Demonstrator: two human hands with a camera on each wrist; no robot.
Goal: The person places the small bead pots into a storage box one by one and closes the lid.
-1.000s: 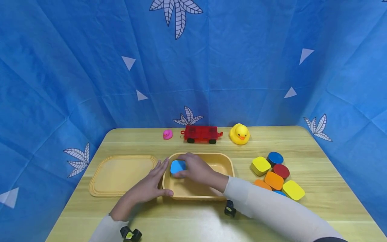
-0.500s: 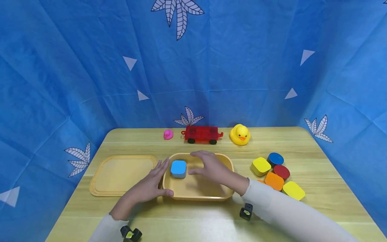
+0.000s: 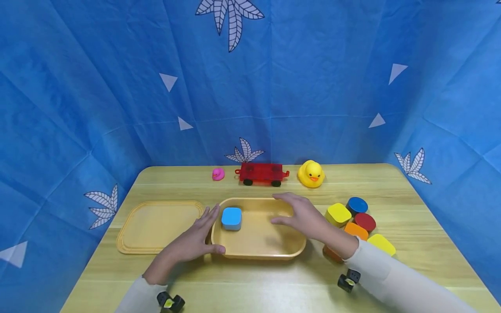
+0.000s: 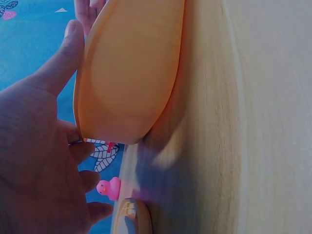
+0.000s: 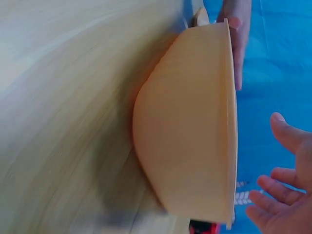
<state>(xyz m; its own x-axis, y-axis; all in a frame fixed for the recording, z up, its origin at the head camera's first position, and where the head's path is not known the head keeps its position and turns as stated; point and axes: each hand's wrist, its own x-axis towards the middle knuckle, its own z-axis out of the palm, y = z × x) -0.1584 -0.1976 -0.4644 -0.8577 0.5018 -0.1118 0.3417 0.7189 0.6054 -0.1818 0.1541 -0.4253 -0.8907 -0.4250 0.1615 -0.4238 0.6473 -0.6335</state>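
A light orange plastic box [image 3: 260, 234] stands in the middle of the table with its hollow side up. Inside, near its left end, sits a blue block [image 3: 232, 218] with rounded corners. My left hand [image 3: 188, 243] rests against the box's left end, thumb and fingers spread along the rim; in the left wrist view the thumb meets the box's edge [image 4: 129, 68]. Over the right end of the box hovers my right hand [image 3: 307, 219], fingers apart and holding nothing. The right wrist view shows that hand [image 5: 285, 185] beside the rim, not touching it.
A matching lid [image 3: 160, 228] lies on the left. At the right is a cluster of yellow [image 3: 337, 214], orange, dark red [image 3: 365, 221] and blue [image 3: 356, 205] blocks. Along the back stand a pink duck [image 3: 218, 174], a red wagon [image 3: 261, 173] and a yellow duck [image 3: 311, 174].
My right hand has let go of the blue block, leaving it at the box's left end, and has moved right across the box. The left hand has stayed in place.
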